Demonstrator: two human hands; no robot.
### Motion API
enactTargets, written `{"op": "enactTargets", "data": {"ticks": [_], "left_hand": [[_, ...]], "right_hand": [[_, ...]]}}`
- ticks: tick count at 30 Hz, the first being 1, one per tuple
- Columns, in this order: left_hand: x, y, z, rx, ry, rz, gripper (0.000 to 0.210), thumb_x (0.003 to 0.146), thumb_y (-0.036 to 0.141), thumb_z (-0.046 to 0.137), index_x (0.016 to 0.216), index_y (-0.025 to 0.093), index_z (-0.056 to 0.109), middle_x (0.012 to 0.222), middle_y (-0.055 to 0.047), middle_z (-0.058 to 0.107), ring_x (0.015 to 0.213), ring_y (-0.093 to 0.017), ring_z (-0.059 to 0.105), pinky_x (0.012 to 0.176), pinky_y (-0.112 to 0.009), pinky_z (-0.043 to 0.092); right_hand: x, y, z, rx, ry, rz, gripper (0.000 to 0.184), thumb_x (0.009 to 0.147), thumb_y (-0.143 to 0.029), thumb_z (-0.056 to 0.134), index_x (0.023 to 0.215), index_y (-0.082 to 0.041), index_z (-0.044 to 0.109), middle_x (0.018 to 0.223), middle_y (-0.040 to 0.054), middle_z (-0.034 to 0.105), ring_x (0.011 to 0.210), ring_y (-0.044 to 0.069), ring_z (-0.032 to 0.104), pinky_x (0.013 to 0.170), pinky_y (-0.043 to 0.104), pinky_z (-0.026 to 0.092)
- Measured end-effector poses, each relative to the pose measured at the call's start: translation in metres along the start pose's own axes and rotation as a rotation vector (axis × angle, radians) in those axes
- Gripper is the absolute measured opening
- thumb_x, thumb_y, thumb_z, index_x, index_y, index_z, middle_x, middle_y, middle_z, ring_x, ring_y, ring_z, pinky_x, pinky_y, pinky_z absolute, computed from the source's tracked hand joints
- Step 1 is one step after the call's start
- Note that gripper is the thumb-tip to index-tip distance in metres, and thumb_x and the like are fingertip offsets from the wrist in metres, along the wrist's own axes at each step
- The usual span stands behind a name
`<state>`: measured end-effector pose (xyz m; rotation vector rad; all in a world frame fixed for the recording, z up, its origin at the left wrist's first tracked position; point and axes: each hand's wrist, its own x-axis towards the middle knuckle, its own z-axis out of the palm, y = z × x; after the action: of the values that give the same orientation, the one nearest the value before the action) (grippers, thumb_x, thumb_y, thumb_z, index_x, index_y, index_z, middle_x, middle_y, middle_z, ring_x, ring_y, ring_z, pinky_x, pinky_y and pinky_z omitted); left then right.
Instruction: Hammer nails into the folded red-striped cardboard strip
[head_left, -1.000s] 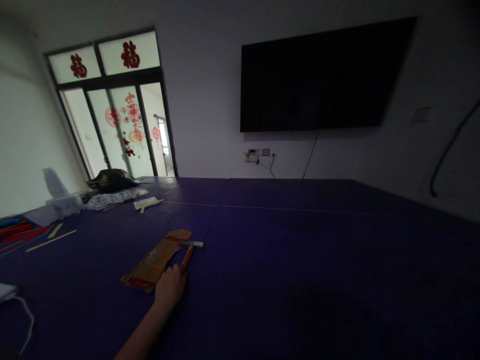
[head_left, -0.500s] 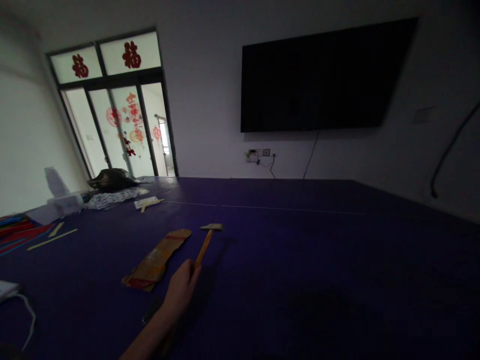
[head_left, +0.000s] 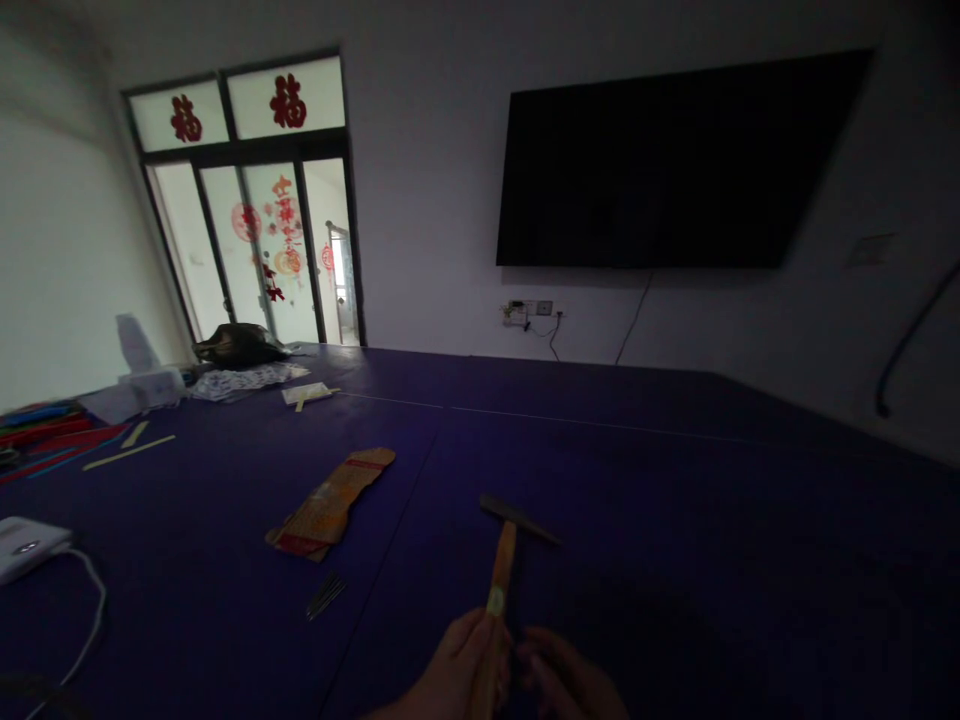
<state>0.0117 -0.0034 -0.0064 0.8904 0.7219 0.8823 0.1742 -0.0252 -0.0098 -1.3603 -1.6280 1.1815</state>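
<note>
A hammer (head_left: 504, 565) with a wooden handle and a dark metal head is gripped by my left hand (head_left: 461, 660), whose fingers wrap round the handle. The head points away from me, tilted above the purple tabletop. Just right of the handle is my right hand (head_left: 566, 675), fingers loosely curled and partly dark; I see nothing held in it. To the left lies a small bundle of nails (head_left: 325, 595), thin and metallic. Beyond them is a worn, flat piece of cardboard (head_left: 334, 505) with red stripes.
On the left of the purple table (head_left: 675, 450) lie a white device (head_left: 30, 548) with a cable, yellow strips (head_left: 129, 452) and red and blue items (head_left: 56, 430). A black bag (head_left: 240, 343) and papers (head_left: 247, 380) are farther back. A television (head_left: 675, 170) hangs on the wall.
My left hand has brought the hammer right and nearer to me, and its head has turned. My right hand has come into view beside the handle. The nails are now uncovered.
</note>
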Motion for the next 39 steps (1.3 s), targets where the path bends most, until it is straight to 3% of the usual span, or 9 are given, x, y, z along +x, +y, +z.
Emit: {"op": "enactTargets", "data": {"ticks": [2,5,8,14,18,21,23,33,39], "left_hand": [[0.0,-0.006,-0.001,-0.017,0.02,0.005,0.06,0.06,0.068,0.054,0.088,0.014,0.049,0.059,0.003,0.048,0.046,-0.007,0.044,0.05,-0.022,0.036],[0.0,-0.007,-0.005,0.06,0.061,0.041,0.062,0.066,0.067,0.049,0.099,0.014,0.05,0.068,-0.001,0.054,0.056,-0.011,0.053,0.057,-0.025,0.042],[0.002,-0.002,-0.009,0.235,0.053,0.137,0.057,0.073,0.062,0.044,0.102,0.014,0.053,0.083,-0.007,0.059,0.079,-0.018,0.056,0.074,-0.029,0.044],[0.001,0.001,-0.026,0.429,0.037,0.277,0.048,0.074,0.052,0.049,0.104,0.016,0.055,0.113,-0.012,0.054,0.115,-0.025,0.038,0.097,-0.033,0.03],[-0.001,-0.002,-0.03,0.474,-0.025,0.267,0.05,0.069,0.057,0.054,0.099,0.017,0.055,0.095,-0.009,0.059,0.095,-0.022,0.051,0.084,-0.03,0.04],[0.004,-0.003,-0.022,0.386,-0.076,0.248,0.054,0.077,0.063,0.035,0.087,0.013,0.053,0.065,-0.002,0.053,0.056,-0.011,0.049,0.055,-0.023,0.041],[0.009,-0.004,-0.016,0.32,-0.114,0.258,0.055,0.076,0.065,0.035,0.083,0.013,0.051,0.056,0.002,0.047,0.046,-0.007,0.042,0.047,-0.02,0.035],[0.011,-0.003,-0.017,0.374,-0.173,0.253,0.05,0.075,0.061,0.041,0.081,0.012,0.05,0.052,0.004,0.047,0.044,-0.006,0.042,0.046,-0.019,0.03],[0.004,0.006,-0.012,0.485,-0.163,0.233,0.049,0.074,0.061,0.043,0.079,0.013,0.05,0.051,0.004,0.047,0.046,-0.007,0.041,0.048,-0.02,0.03]], "right_hand": [[0.009,-0.024,-0.001,-0.104,0.1,0.048,0.063,0.076,-0.061,0.035,0.107,-0.01,0.055,0.095,0.0165,0.066,0.077,0.024,0.064,0.06,0.031,0.05],[0.029,-0.063,0.005,-0.288,0.267,0.016,0.051,0.078,-0.054,0.036,0.101,-0.012,0.057,0.089,0.0134,0.068,0.082,0.022,0.063,0.072,0.03,0.046],[0.049,-0.089,0.019,-0.457,0.273,0.055,0.041,0.08,-0.049,0.038,0.086,-0.013,0.059,0.08,0.0127,0.068,0.077,0.022,0.064,0.069,0.03,0.044],[0.07,-0.101,0.041,-0.667,0.249,0.111,0.023,0.08,-0.028,0.044,0.087,-0.009,0.055,0.086,0.0167,0.066,0.08,0.024,0.063,0.063,0.027,0.042],[0.076,-0.098,0.031,-0.67,0.259,0.044,0.017,0.08,-0.018,0.041,0.079,-0.011,0.055,0.08,0.0146,0.067,0.074,0.02,0.063,0.061,0.025,0.04],[0.077,-0.088,0.008,-0.685,0.284,0.045,0.018,0.081,-0.019,0.039,0.074,-0.013,0.055,0.076,0.0132,0.067,0.071,0.019,0.062,0.06,0.024,0.038],[0.073,-0.078,-0.015,-0.704,0.297,0.051,0.019,0.081,-0.019,0.038,0.072,-0.015,0.055,0.075,0.0115,0.067,0.07,0.018,0.062,0.06,0.024,0.038],[0.031,0.005,-0.146,-0.813,0.406,0.243,0.023,0.08,-0.026,0.039,0.066,-0.018,0.055,0.074,0.0126,0.068,0.071,0.023,0.064,0.062,0.028,0.042],[0.016,0.048,-0.188,-0.867,0.422,0.261,0.025,0.079,-0.028,0.038,0.063,-0.019,0.056,0.07,0.0118,0.068,0.07,0.025,0.065,0.062,0.03,0.045]]}}
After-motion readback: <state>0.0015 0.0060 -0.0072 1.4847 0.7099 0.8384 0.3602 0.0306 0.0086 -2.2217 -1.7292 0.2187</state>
